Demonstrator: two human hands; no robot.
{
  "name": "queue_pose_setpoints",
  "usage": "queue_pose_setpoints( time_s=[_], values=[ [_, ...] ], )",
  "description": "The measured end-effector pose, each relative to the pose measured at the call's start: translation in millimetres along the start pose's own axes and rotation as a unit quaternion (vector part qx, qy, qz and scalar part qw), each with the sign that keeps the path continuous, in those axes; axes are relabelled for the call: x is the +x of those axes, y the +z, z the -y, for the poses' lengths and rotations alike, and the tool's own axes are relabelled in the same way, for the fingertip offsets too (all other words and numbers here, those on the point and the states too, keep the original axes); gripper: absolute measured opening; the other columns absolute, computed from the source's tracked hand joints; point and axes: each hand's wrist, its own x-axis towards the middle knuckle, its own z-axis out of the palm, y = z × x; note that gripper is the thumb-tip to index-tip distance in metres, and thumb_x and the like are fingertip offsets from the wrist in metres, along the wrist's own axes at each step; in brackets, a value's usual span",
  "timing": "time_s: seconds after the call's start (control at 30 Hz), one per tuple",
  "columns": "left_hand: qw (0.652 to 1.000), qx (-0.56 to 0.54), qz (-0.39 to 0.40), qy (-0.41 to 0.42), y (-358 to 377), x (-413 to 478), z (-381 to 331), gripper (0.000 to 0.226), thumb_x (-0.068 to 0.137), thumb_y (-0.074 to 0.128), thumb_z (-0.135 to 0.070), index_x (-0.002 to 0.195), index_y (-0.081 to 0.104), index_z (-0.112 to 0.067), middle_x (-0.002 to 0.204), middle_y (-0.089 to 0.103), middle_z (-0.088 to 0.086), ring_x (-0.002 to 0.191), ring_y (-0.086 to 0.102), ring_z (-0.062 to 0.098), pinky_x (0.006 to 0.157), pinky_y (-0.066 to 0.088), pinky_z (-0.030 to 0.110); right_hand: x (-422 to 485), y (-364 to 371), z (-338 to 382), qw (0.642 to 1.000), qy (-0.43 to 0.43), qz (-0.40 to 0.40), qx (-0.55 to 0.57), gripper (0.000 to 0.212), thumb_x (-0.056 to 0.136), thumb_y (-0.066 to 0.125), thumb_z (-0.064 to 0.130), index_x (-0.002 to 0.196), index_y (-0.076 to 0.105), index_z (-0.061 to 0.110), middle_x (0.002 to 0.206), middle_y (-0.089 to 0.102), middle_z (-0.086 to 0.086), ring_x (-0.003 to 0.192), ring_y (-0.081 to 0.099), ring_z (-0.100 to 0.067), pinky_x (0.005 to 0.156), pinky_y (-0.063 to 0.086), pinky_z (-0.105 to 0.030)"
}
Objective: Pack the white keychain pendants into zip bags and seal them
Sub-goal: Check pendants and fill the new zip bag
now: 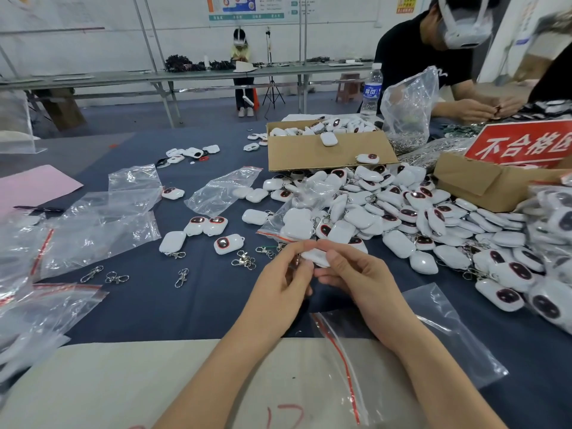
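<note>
Left grip (286,274) and right grip (353,274) pinch one pendant (316,257) between them at frame centre, lifted off the tabletop (201,305), likely to ready it for the bag (433,329) lying flat under the right forearm, with the pile (402,218) close at right.

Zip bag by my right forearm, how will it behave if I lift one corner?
The zip bag looks thin and creased, so it will probably droop limply. It lies flat and empty, so likely almost weightless. Glossy, maybe slippery.
</note>
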Motion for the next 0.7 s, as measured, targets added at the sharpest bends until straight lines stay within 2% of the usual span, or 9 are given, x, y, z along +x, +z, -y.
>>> queue_pose_setpoints(
  time_s=[0.1, 0.27, 0.4, 0.47, 0.57, 0.63, 0.7],
  values=[
    [1.0, -0.007, -0.028, -0.01, -1.6, 2.9, 1.9, 0.024, 0.105, 0.052, -0.019, 0.123, 0.064, -0.029, 0.072, 0.066, -0.008, 0.066, 0.06, 0.006, 0.072, 0.055, 0.026, -1.5, 0.2, 0.4, 0.999, -0.013, 0.03, -0.02, 0.026, 0.096, 0.064, 0.008, 0.118, 0.073, 0.019, 0.108, 0.077, -0.002, 0.102, 0.073, -0.015, 0.081, 0.054, -0.015],
    [0.999, -0.019, -0.04, -0.02, -1.4, 3.2, 2.0, 0.017, 0.104, 0.055, -0.014, 0.102, 0.069, -0.024, 0.071, 0.065, -0.005, 0.064, 0.059, 0.007, 0.067, 0.051, 0.018, -0.8, 0.8, -0.4, 0.999, -0.029, 0.002, -0.04, 0.023, 0.096, 0.064, 0.008, 0.1, 0.078, 0.025, 0.094, 0.079, -0.002, 0.09, 0.074, -0.012, 0.077, 0.055, -0.016],
    [0.999, -0.019, -0.042, -0.023, -2.0, 2.5, 1.6, 0.021, 0.103, 0.055, -0.011, 0.097, 0.07, -0.025, 0.067, 0.065, -0.007, 0.061, 0.058, 0.005, 0.064, 0.05, 0.015, -1.3, 1.3, -1.0, 0.999, -0.028, -0.004, -0.032, 0.016, 0.089, 0.07, 0.018, 0.09, 0.08, 0.03, 0.09, 0.078, -0.001, 0.085, 0.074, -0.011, 0.074, 0.055, -0.016],
    [0.999, -0.02, -0.046, -0.021, -1.7, 2.4, 1.8, 0.022, 0.102, 0.056, -0.013, 0.094, 0.071, -0.028, 0.066, 0.064, -0.007, 0.06, 0.057, 0.005, 0.063, 0.049, 0.015, -0.5, 0.9, -1.7, 0.999, -0.027, -0.012, -0.028, 0.011, 0.086, 0.07, 0.022, 0.09, 0.079, 0.027, 0.087, 0.078, -0.002, 0.083, 0.074, -0.012, 0.072, 0.055, -0.016],
    [0.998, -0.024, -0.059, -0.01, -0.7, 1.4, -0.2, 0.023, 0.101, 0.061, -0.02, 0.093, 0.074, -0.037, 0.065, 0.063, -0.008, 0.061, 0.056, 0.005, 0.062, 0.049, 0.017, 1.6, 1.2, -3.1, 0.999, -0.026, -0.028, -0.029, 0.016, 0.096, 0.065, 0.011, 0.095, 0.076, 0.023, 0.083, 0.077, -0.004, 0.079, 0.075, -0.014, 0.07, 0.056, -0.018],
    [0.997, -0.015, -0.074, 0.014, -1.9, -1.0, -3.6, 0.023, 0.101, 0.062, -0.023, 0.094, 0.075, -0.04, 0.069, 0.065, -0.014, 0.063, 0.056, 0.001, 0.064, 0.048, 0.016, 1.8, 4.1, -1.5, 0.998, -0.027, -0.032, -0.036, 0.02, 0.099, 0.061, 0.014, 0.097, 0.076, 0.029, 0.085, 0.077, -0.001, 0.08, 0.075, -0.017, 0.069, 0.057, -0.019],
    [0.994, 0.005, -0.104, 0.03, -4.6, -3.7, -6.0, 0.019, 0.1, 0.062, -0.027, 0.099, 0.074, -0.041, 0.083, 0.067, -0.016, 0.072, 0.059, -0.002, 0.072, 0.048, 0.017, 1.6, 5.5, -0.1, 0.996, -0.034, -0.035, -0.07, 0.019, 0.102, 0.057, 0.022, 0.105, 0.072, 0.034, 0.091, 0.077, 0.007, 0.081, 0.076, -0.017, 0.069, 0.058, -0.02]
  ],
)
